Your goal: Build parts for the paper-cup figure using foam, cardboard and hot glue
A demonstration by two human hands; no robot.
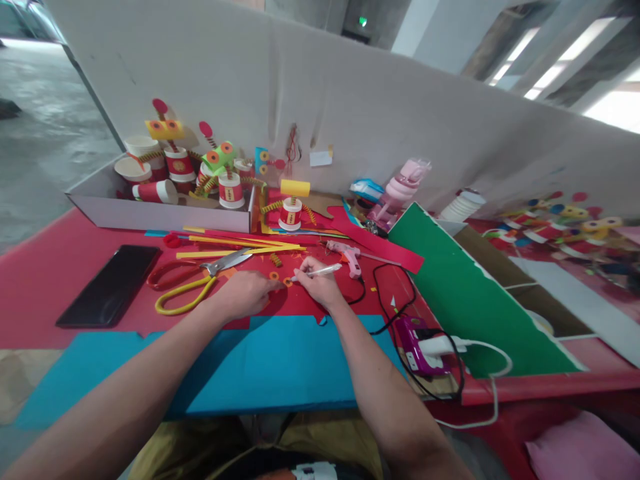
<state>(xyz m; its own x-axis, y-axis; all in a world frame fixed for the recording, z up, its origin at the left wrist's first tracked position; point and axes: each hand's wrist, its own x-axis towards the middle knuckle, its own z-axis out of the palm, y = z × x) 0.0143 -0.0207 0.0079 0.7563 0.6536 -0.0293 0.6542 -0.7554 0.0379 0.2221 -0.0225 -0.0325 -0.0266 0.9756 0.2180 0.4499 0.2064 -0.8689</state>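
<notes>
My right hand (318, 283) is closed around a white pen (327, 270), its tip at a small orange paper ring (288, 282) on the red tabletop. From the other side, the outstretched index finger of my left hand (247, 293) reaches to the edge of that ring; its other fingers are loosely curled. Just above the left fingertip lies a second orange ring (273, 275). A folded yellow paper spring (275, 260) rests a little farther back. Scissors (213, 268) with one red and one yellow handle lie to the left, beside yellow paper strips (240, 248).
A pink glue gun (347, 257) lies right of the pen, its black cord running to a purple power strip (420, 347). A black phone (110, 285) lies left. Behind stand a paper-cup figure (291, 215) and a box (165, 217) of others. A green board (475, 300) stands right.
</notes>
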